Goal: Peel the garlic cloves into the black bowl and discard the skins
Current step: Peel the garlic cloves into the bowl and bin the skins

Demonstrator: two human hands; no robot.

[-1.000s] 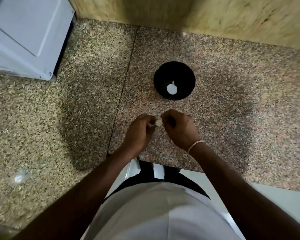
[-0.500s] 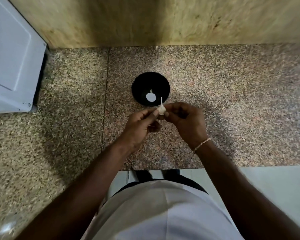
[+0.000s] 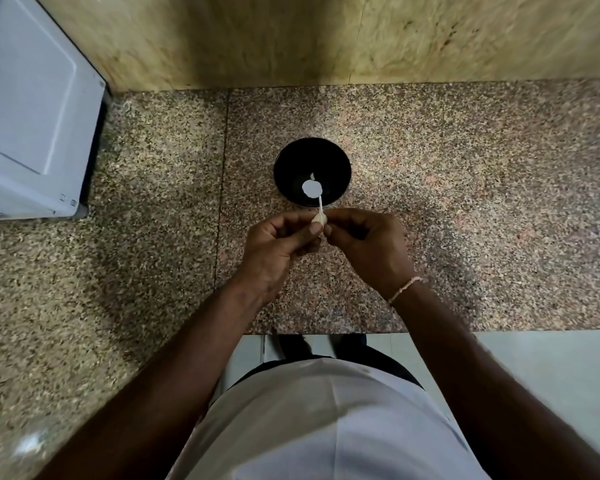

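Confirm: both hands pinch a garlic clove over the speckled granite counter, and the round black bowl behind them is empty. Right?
Not quite: the round black bowl is not empty. The head view shows a pale white piece, apparently peeled garlic, lying at its bottom. The rest holds: the left hand and right hand both pinch a garlic clove over the speckled granite counter.

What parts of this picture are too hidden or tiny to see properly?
- Garlic clove, head view: mostly covered by the left hand and right hand.
- White bit in the black bowl, head view: too small to identify.
- White appliance, head view: cut off by the left edge.
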